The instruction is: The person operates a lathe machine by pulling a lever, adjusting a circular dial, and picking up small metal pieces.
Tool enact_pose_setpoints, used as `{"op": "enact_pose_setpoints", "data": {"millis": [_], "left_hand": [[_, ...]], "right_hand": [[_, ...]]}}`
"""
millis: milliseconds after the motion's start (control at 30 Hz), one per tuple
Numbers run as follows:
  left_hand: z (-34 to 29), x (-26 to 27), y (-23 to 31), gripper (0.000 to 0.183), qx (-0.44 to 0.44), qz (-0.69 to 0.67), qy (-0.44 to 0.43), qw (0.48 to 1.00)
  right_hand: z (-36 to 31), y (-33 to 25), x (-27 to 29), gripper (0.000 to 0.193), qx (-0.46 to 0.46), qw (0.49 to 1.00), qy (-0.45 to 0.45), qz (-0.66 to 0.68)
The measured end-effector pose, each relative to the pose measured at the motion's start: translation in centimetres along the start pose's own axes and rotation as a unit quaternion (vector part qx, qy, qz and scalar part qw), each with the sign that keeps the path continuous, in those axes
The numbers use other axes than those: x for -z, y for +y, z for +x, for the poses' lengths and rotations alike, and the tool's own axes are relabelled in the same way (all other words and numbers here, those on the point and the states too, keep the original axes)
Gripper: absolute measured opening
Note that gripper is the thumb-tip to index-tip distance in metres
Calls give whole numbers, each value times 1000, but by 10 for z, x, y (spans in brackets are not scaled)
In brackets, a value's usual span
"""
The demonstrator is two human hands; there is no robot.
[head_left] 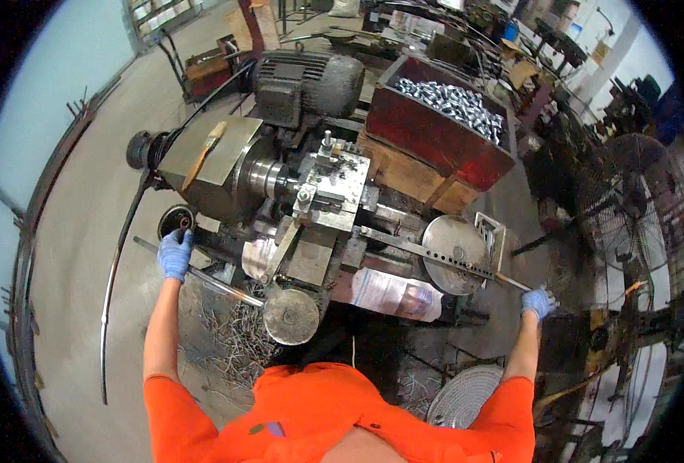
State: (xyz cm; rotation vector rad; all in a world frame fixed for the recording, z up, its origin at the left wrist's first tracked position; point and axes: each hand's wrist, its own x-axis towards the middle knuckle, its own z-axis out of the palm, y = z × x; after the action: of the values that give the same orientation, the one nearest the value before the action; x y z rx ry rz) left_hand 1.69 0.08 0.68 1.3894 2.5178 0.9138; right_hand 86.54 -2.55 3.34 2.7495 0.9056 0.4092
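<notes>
In a blue glove, my left hand [175, 256] reaches to a dark round cup [170, 222] at the left of the metal machine, with its fingers closed at the near rim. Something coppery shows inside the cup; what my fingertips hold is hidden. My gloved right hand [539, 302] is wrapped around the end of a rod handle [512, 282] at the right. That handle joins a flat bar with holes [450, 261], which runs from the machine past a large metal disc [456, 251]. A steel tool block [333, 185] sits in the middle, facing a round spindle [271, 179].
A red bin [435, 139] of shiny metal parts stands behind the machine. A brush [204, 154] lies on the headstock cover, near a large motor [305, 86]. A long bar [222, 287] slants below my left hand, above metal scraps [234, 339]. A fan [620, 177] stands right.
</notes>
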Motion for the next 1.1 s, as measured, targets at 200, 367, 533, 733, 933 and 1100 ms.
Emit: {"op": "enact_pose_setpoints", "data": {"millis": [200,367,533,733,933,1100], "left_hand": [[-15,24,-31,31,13,-425,133,895],[-27,-22,-175,29,137,-327,26,935],[-43,-67,-136,34,-173,261,-146,938],[-59,-112,-142,35,-162,210,-102,959],[-66,-97,-100,29,-138,262,-223,929],[-51,-88,-114,33,-123,303,-260,909]], "right_hand": [[-38,-46,16,67,165,978,107,72],[-115,-7,-30,67,195,953,86,214],[-161,25,-49,51,152,951,-47,264],[-188,17,-25,38,159,930,-50,328],[-185,6,5,35,173,932,-23,319],[-164,-19,60,33,240,895,67,369]]}}
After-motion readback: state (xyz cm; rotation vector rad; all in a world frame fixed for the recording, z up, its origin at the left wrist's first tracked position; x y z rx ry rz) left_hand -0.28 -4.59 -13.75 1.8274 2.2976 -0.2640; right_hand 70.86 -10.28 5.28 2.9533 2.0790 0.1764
